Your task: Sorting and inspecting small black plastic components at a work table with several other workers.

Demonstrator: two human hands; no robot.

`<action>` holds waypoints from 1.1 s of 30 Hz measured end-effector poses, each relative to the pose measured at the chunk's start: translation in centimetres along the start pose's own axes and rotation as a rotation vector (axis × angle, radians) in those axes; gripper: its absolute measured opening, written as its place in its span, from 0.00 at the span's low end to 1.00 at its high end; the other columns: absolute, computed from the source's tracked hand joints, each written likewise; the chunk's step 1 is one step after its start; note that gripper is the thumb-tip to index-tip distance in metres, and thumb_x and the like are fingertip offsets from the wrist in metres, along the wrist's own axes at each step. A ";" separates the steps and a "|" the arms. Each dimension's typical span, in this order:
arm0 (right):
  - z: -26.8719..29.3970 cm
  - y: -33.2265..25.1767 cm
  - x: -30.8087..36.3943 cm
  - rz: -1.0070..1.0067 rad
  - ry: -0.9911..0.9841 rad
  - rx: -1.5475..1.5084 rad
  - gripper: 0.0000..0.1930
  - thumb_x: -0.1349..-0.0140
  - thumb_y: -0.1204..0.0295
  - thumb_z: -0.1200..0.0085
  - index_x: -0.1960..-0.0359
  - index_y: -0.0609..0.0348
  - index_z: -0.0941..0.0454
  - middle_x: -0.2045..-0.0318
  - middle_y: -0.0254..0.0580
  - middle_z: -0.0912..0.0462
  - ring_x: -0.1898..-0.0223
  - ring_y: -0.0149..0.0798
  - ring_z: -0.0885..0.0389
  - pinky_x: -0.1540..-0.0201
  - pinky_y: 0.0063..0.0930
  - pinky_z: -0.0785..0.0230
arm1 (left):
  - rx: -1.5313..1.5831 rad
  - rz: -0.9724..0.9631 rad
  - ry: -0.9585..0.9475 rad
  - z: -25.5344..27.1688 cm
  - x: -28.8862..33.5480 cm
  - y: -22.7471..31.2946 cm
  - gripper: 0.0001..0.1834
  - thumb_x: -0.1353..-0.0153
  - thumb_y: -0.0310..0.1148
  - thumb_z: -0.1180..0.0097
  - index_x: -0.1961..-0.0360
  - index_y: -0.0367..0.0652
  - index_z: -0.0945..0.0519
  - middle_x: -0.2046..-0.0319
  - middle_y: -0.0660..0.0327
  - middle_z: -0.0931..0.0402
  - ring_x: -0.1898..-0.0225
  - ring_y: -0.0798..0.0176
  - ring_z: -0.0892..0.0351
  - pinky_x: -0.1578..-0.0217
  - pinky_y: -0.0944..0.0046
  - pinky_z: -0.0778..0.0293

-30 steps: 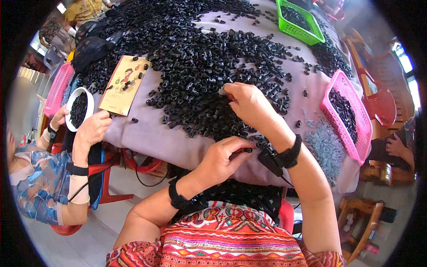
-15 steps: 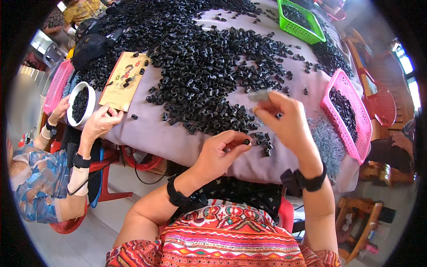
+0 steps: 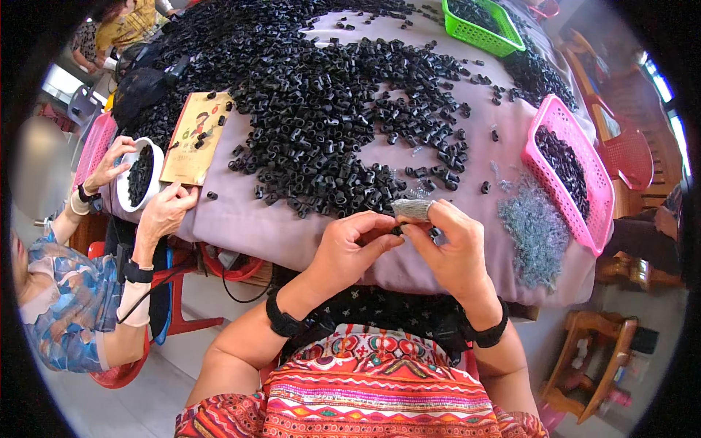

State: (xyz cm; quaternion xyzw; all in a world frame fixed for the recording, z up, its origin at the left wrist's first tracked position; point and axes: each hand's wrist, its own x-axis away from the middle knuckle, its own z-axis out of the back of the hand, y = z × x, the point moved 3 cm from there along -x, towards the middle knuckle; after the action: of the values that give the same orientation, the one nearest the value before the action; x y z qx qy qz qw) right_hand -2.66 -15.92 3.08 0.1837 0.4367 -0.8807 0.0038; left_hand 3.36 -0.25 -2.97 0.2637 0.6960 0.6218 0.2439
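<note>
My left hand [image 3: 349, 244] pinches a small black plastic part [image 3: 398, 230] between thumb and fingers, just over the table's near edge. Meeting it from the right, my right hand [image 3: 454, 244] has thumb and forefinger closed at the same part. Grey wrapping [image 3: 412, 210] covers the tip of a right finger. Whatever the right fingertips grip is too small and hidden to make out. Right beyond both hands spreads a large heap of similar hollow black parts [image 3: 314, 146] on the pale purple tablecloth [image 3: 292, 237].
Right of my hands lies a blue-grey pile of fine wiry pieces [image 3: 537, 230], beside a pink basket [image 3: 531, 146] of black parts. A green basket [image 3: 482, 42] stands far right. At left, a co-worker's hands [image 3: 162, 219] touch a yellow booklet [image 3: 201, 150] and a white bowl [image 3: 150, 196].
My right hand has come left and down from above the table to meet the left hand at the black part. The co-worker's far hand has lifted slightly by the bowl.
</note>
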 end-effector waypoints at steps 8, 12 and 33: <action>-0.7 -0.4 0.2 0.207 0.030 0.246 0.06 0.47 0.80 0.40 0.66 0.61 0.19 0.78 0.42 0.25 0.74 0.44 0.25 0.71 0.35 0.30 | 0.008 0.060 0.013 0.0 -0.1 0.0 0.10 0.36 0.24 0.39 0.55 0.32 0.19 0.63 0.62 0.17 0.64 0.73 0.19 0.61 0.72 0.22; -0.5 -1.8 0.1 0.339 -0.004 0.335 0.13 0.52 0.82 0.42 0.62 0.62 0.21 0.77 0.39 0.24 0.73 0.42 0.24 0.70 0.34 0.28 | 0.132 0.126 -0.013 -0.4 0.1 0.5 0.09 0.34 0.25 0.41 0.55 0.33 0.18 0.64 0.62 0.17 0.66 0.72 0.19 0.62 0.71 0.21; -1.5 -1.0 1.1 0.182 -0.095 0.471 0.26 0.53 0.73 0.34 0.49 0.65 0.25 0.65 0.42 0.19 0.64 0.45 0.21 0.62 0.36 0.25 | 0.400 0.158 0.031 -1.5 -0.6 0.1 0.07 0.34 0.25 0.45 0.59 0.34 0.18 0.62 0.60 0.17 0.60 0.71 0.19 0.55 0.70 0.24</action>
State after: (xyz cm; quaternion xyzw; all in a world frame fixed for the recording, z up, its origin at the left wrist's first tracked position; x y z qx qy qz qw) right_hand -3.35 -14.01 2.67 0.1767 0.2007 -0.9617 0.0608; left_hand 2.84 -1.72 -2.68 0.3509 0.7862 0.4926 0.1267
